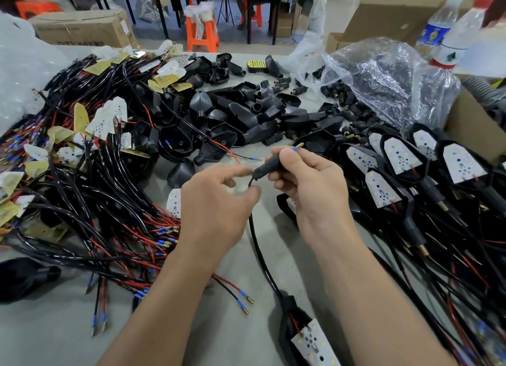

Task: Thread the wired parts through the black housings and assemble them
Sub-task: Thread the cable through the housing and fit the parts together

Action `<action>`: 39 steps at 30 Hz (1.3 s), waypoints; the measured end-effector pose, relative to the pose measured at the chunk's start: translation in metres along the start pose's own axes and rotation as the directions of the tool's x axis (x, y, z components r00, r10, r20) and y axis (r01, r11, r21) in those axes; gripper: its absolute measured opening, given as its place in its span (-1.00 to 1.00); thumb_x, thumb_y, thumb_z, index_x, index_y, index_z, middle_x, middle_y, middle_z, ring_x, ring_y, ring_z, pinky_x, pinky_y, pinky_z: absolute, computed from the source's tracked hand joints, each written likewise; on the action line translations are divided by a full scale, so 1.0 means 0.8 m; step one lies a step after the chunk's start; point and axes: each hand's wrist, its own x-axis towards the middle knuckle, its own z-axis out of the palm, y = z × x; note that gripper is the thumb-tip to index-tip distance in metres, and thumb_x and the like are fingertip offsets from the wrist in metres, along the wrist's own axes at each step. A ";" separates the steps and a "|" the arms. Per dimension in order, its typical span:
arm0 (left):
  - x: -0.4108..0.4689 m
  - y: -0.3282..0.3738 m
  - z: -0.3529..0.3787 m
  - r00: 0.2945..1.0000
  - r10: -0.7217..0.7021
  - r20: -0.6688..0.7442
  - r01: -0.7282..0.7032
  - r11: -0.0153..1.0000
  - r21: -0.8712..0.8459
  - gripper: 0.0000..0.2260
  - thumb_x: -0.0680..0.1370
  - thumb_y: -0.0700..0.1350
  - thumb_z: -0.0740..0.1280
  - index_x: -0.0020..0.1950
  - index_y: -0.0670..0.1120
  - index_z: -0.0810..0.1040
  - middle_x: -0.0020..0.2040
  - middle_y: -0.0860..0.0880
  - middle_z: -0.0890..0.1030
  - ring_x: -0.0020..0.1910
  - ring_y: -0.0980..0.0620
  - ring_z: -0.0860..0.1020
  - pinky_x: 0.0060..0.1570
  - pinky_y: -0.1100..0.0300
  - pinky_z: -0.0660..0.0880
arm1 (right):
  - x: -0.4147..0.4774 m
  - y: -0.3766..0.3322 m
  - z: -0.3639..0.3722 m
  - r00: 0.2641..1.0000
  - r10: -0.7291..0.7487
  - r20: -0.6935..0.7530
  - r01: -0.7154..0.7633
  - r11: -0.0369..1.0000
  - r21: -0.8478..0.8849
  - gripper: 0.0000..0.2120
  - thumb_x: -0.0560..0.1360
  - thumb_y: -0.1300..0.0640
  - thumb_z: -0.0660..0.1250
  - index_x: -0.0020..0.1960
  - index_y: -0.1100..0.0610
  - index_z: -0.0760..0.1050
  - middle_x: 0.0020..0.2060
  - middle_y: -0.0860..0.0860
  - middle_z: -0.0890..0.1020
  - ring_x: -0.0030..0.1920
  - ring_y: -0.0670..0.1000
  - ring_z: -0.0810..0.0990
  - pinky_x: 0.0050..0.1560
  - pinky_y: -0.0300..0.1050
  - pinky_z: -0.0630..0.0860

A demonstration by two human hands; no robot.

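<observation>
The step in hand is judged to be the threading of a cable [260,245] through a small black sleeve [267,168]. The sleeve is held above the surface [241,335] in the curled fingers of the right hand [309,184], and a blue-capped tip [297,147] is already seen past its upper end. The left hand [216,198] is placed at the sleeve's lower end, with the forefinger and thumb on either side of the cable; whether the cable is pinched cannot be told, the hand being blurred. Lower down, the same cable is already passed through a black housing [290,305] lying near the front edge. Next, the slack would probably have to be drawn through and the sleeve slid down to the housing's neck.

A clear plastic bag [383,75] is lying open at the back, with small black parts [335,91] in its mouth. A grey hose [482,87] is seen in the cardboard box [471,127] on the right.
</observation>
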 end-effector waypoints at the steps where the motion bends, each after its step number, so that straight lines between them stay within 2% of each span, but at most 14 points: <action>1: 0.000 0.000 0.000 0.998 0.000 0.065 0.002 1.000 -0.028 -0.67 0.38 0.05 0.56 0.13 0.22 0.70 -0.10 0.25 0.66 -0.05 0.38 0.55 -0.11 0.51 0.36 | 0.000 0.000 0.000 1.000 -0.001 -0.002 0.001 1.000 -0.006 -0.79 0.59 0.28 0.36 -0.16 0.16 0.72 -0.20 0.15 0.71 -0.29 0.03 0.57 -0.27 -0.21 0.53; 5: -0.001 0.008 0.000 0.993 0.067 0.095 -0.062 0.997 -0.050 -0.75 0.43 0.13 0.49 0.10 0.32 0.69 -0.17 0.34 0.67 -0.07 0.38 0.57 -0.14 0.54 0.36 | -0.004 0.001 0.003 1.000 -0.021 0.005 0.021 0.996 -0.083 -0.75 0.57 0.24 0.38 -0.23 0.11 0.73 -0.25 0.09 0.71 -0.29 -0.01 0.58 -0.28 -0.23 0.51; 7: -0.002 0.009 -0.001 0.994 0.055 0.098 -0.051 0.998 -0.046 -0.79 0.42 0.17 0.41 0.03 0.39 0.64 -0.22 0.27 0.65 -0.14 0.24 0.58 -0.19 0.39 0.43 | -0.004 0.001 0.005 0.998 -0.040 -0.040 0.038 0.997 -0.060 -0.74 0.57 0.23 0.36 -0.23 0.11 0.74 -0.24 0.09 0.72 -0.34 -0.07 0.54 -0.36 -0.29 0.43; 11: -0.001 0.003 0.005 0.973 -0.009 0.231 0.020 0.999 -0.044 -0.74 0.40 0.21 0.38 -0.07 0.09 0.70 -0.31 -0.07 0.58 -0.32 0.02 0.49 -0.24 0.12 0.43 | 0.005 -0.004 0.001 0.986 -0.086 -0.143 0.090 0.996 0.022 -0.74 0.58 0.27 0.34 -0.22 0.15 0.72 -0.27 0.11 0.70 -0.39 -0.07 0.47 -0.40 -0.26 0.34; 13: 0.000 0.006 0.007 0.931 -0.053 0.361 0.112 0.983 -0.144 -0.70 0.39 0.19 0.41 -0.15 -0.03 0.72 -0.37 -0.04 0.51 -0.32 0.03 0.46 -0.17 0.10 0.41 | 0.011 -0.008 -0.005 0.977 -0.107 -0.183 0.117 0.992 0.046 -0.75 0.59 0.28 0.32 -0.21 0.16 0.69 -0.30 0.12 0.67 -0.42 -0.05 0.45 -0.42 -0.26 0.33; 15: 0.002 0.012 0.006 0.876 -0.077 0.476 0.232 0.933 -0.276 -0.74 0.39 0.14 0.42 -0.22 -0.02 0.76 -0.27 0.02 0.70 -0.19 0.02 0.61 0.02 0.09 0.45 | 0.014 -0.010 -0.009 0.970 -0.119 -0.214 0.129 0.991 0.033 -0.74 0.61 0.26 0.31 -0.21 0.16 0.67 -0.33 0.09 0.65 -0.45 -0.06 0.44 -0.45 -0.28 0.35; 18: 0.004 0.018 0.004 0.814 -0.045 0.579 0.311 0.876 -0.368 -0.74 0.44 0.12 0.37 -0.26 0.01 0.76 -0.28 -0.10 0.72 -0.27 0.13 0.55 -0.14 0.17 0.33 | 0.017 -0.011 -0.009 0.963 -0.132 -0.235 0.141 0.990 0.021 -0.73 0.64 0.23 0.29 -0.20 0.17 0.65 -0.37 0.05 0.64 -0.48 -0.10 0.43 -0.47 -0.29 0.36; 21: 0.006 0.021 0.002 0.773 -0.028 0.634 0.363 0.839 -0.406 -0.73 0.46 0.09 0.35 -0.30 -0.02 0.74 -0.30 -0.16 0.69 -0.28 0.06 0.48 -0.20 0.12 0.27 | 0.021 -0.011 -0.010 0.956 -0.157 -0.248 0.162 0.987 -0.001 -0.73 0.64 0.23 0.29 -0.20 0.19 0.64 -0.41 0.03 0.63 -0.51 -0.10 0.42 -0.50 -0.29 0.34; 24: 0.007 0.025 0.002 0.779 -0.030 0.626 0.325 0.874 -0.361 -0.73 0.44 0.10 0.37 -0.31 -0.02 0.74 -0.32 -0.12 0.70 -0.27 0.05 0.54 -0.17 0.20 0.31 | 0.024 -0.009 -0.013 0.943 -0.198 -0.266 0.191 0.980 -0.053 -0.71 0.63 0.24 0.30 -0.24 0.19 0.63 -0.45 0.02 0.61 -0.53 -0.09 0.41 -0.52 -0.30 0.33; 28: 0.000 0.024 0.005 0.878 -0.025 0.478 0.118 0.979 -0.165 -0.81 0.36 0.16 0.46 -0.26 0.07 0.74 -0.37 -0.14 0.63 -0.27 -0.22 0.56 -0.20 0.07 0.46 | 0.033 -0.008 -0.027 0.907 -0.263 -0.328 0.228 0.963 -0.141 -0.68 0.59 0.23 0.31 -0.33 0.12 0.62 -0.48 0.00 0.60 -0.54 -0.08 0.42 -0.53 -0.28 0.34; 31: -0.011 0.024 0.001 0.905 0.021 0.425 0.019 0.996 -0.089 -0.92 0.32 0.11 0.49 -0.21 0.18 0.72 -0.42 -0.04 0.64 -0.40 -0.06 0.59 -0.35 0.09 0.54 | 0.044 -0.019 -0.050 0.863 -0.251 -0.438 0.231 0.968 -0.100 -0.69 0.61 0.27 0.29 -0.29 0.13 0.59 -0.52 -0.04 0.58 -0.57 -0.11 0.41 -0.57 -0.29 0.31; 34: -0.014 0.025 -0.009 0.861 -0.011 0.508 0.104 0.982 -0.155 -0.81 0.29 0.10 0.45 -0.41 0.00 0.67 -0.53 0.04 0.55 -0.51 0.13 0.42 -0.43 0.33 0.34 | 0.047 -0.028 -0.063 0.826 -0.279 -0.489 0.304 0.952 -0.030 -0.70 0.64 0.29 0.24 -0.25 0.17 0.57 -0.49 -0.04 0.58 -0.54 -0.10 0.44 -0.53 -0.26 0.34; 37: -0.003 0.023 -0.017 0.839 -0.084 0.538 0.282 0.912 -0.297 -0.77 0.34 0.07 0.40 -0.38 -0.07 0.69 -0.44 -0.06 0.62 -0.34 0.08 0.51 -0.15 0.17 0.41 | 0.042 -0.033 -0.063 0.873 -0.237 -0.426 0.309 0.945 0.107 -0.70 0.71 0.18 0.19 -0.13 0.21 0.58 -0.41 0.03 0.62 -0.48 -0.04 0.52 -0.45 -0.21 0.43; 39: 0.004 0.020 -0.019 0.849 -0.123 0.513 0.345 0.866 -0.363 -0.77 0.37 0.05 0.36 -0.35 -0.06 0.70 -0.43 -0.10 0.61 -0.29 -0.01 0.51 -0.10 0.09 0.41 | 0.036 -0.032 -0.056 0.962 -0.101 -0.254 0.146 0.975 0.168 -0.68 0.70 0.07 0.20 -0.05 0.24 0.60 -0.34 0.09 0.65 -0.44 -0.01 0.54 -0.41 -0.21 0.44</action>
